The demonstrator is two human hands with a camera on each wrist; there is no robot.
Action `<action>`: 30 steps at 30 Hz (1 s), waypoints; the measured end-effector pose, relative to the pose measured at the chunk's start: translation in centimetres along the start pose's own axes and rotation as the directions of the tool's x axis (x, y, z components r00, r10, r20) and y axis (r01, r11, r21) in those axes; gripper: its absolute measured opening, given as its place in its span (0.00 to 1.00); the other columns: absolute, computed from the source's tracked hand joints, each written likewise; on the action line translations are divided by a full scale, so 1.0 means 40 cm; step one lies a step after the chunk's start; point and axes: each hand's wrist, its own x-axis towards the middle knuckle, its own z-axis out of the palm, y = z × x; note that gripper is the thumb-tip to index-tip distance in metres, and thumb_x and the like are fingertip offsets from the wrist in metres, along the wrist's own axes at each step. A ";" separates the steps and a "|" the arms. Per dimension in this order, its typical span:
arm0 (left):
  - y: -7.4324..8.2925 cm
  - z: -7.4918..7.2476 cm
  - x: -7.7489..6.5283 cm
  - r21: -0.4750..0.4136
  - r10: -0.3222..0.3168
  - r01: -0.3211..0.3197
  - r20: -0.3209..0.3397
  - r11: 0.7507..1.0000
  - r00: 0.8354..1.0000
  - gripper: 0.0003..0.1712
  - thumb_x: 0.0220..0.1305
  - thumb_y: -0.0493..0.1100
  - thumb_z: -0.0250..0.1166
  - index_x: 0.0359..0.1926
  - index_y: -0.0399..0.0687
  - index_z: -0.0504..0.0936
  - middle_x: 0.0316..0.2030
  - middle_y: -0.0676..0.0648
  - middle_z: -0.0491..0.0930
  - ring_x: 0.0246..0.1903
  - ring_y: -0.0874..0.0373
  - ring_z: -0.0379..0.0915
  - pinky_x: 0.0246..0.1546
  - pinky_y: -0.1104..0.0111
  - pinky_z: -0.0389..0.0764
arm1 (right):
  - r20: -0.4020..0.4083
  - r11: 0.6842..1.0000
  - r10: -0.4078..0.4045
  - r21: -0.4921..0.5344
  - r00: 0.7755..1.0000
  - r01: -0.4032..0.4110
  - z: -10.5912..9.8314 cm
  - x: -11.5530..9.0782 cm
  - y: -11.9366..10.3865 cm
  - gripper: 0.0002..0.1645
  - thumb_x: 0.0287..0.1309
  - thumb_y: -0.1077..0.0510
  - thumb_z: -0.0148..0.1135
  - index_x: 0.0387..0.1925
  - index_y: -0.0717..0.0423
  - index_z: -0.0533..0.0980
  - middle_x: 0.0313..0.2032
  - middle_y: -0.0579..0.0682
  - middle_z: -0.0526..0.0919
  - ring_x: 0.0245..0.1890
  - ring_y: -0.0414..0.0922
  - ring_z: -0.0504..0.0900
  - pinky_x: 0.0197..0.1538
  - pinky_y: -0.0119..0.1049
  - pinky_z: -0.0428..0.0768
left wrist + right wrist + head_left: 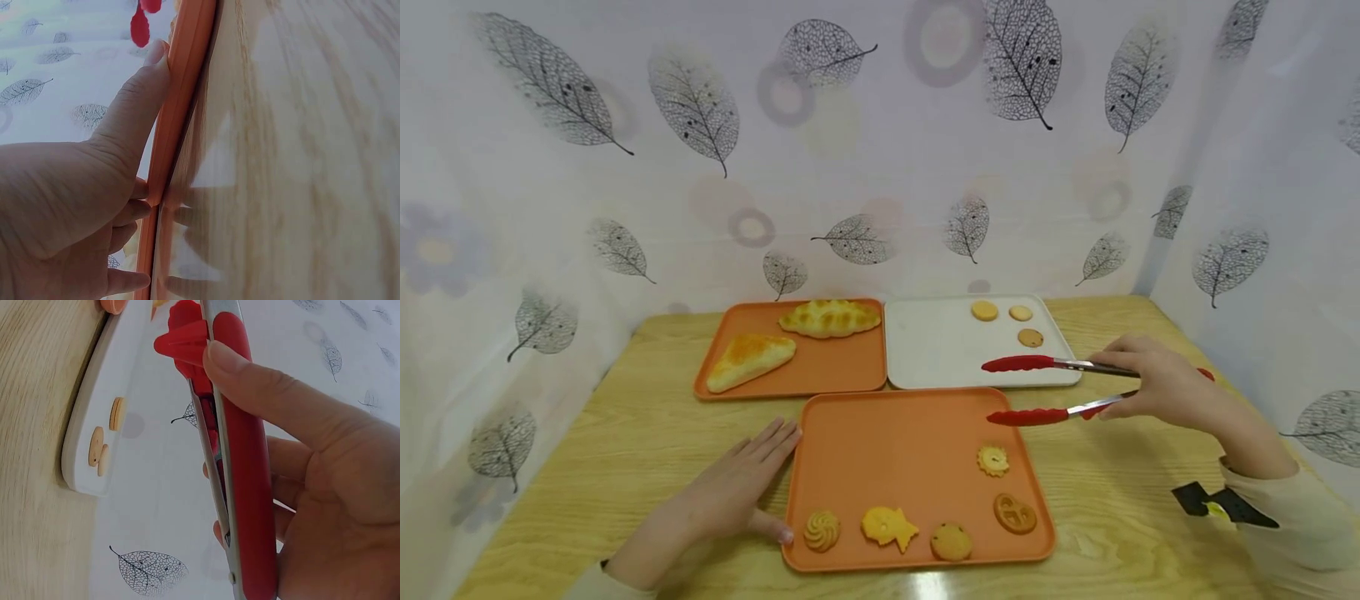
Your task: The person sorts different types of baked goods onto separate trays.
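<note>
My right hand (1165,387) grips a pair of red-tipped tongs (240,450) by the handles. In the head view the tongs' two tips are spread apart with nothing between them, above the right side of the front orange tray (887,458). My left hand (722,492) rests at that tray's left edge, its fingers straight and the thumb (134,103) against the rim. Along the tray's near and right sides lie a swirl cookie (822,531), a fish-shaped cookie (887,527), a round cookie (951,542), a pretzel-shaped cookie (1015,513) and a scalloped cookie (993,460).
Behind, a white tray (932,342) carries three round cookies (985,311) near its right end. Beside it, another orange tray (835,375) holds a triangular pastry (751,362) and a long bread (830,318). A leaf-patterned curtain (865,167) surrounds the wooden table (1112,517).
</note>
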 end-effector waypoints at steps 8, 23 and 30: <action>-0.002 0.000 0.000 0.003 0.003 -0.003 0.006 1.000 1.000 0.73 0.41 0.81 0.59 0.77 0.40 0.47 0.77 0.37 0.45 0.76 0.39 0.39 0.68 0.37 0.56 | 0.014 0.982 -0.186 0.007 0.982 0.186 0.016 -0.001 -0.002 0.39 0.24 0.45 0.84 0.46 0.54 0.83 0.42 0.42 0.81 0.39 0.37 0.72 0.37 0.34 0.76; 0.004 -0.009 -0.003 0.000 0.005 -0.005 0.011 1.000 1.000 0.73 0.41 0.81 0.59 0.77 0.39 0.46 0.77 0.37 0.45 0.76 0.39 0.39 0.68 0.37 0.56 | 0.122 0.976 -0.211 -0.030 0.970 0.216 0.001 -0.006 -0.045 0.34 0.26 0.42 0.83 0.41 0.51 0.84 0.38 0.39 0.80 0.36 0.38 0.74 0.35 0.34 0.77; 0.002 -0.005 -0.004 -0.004 0.011 -0.011 0.006 1.000 1.000 0.73 0.41 0.80 0.59 0.77 0.39 0.46 0.77 0.37 0.45 0.76 0.38 0.39 0.67 0.36 0.57 | 0.135 0.977 -0.198 -0.048 0.971 0.206 0.000 -0.006 -0.056 0.32 0.27 0.43 0.82 0.39 0.50 0.85 0.36 0.37 0.79 0.34 0.38 0.73 0.33 0.32 0.74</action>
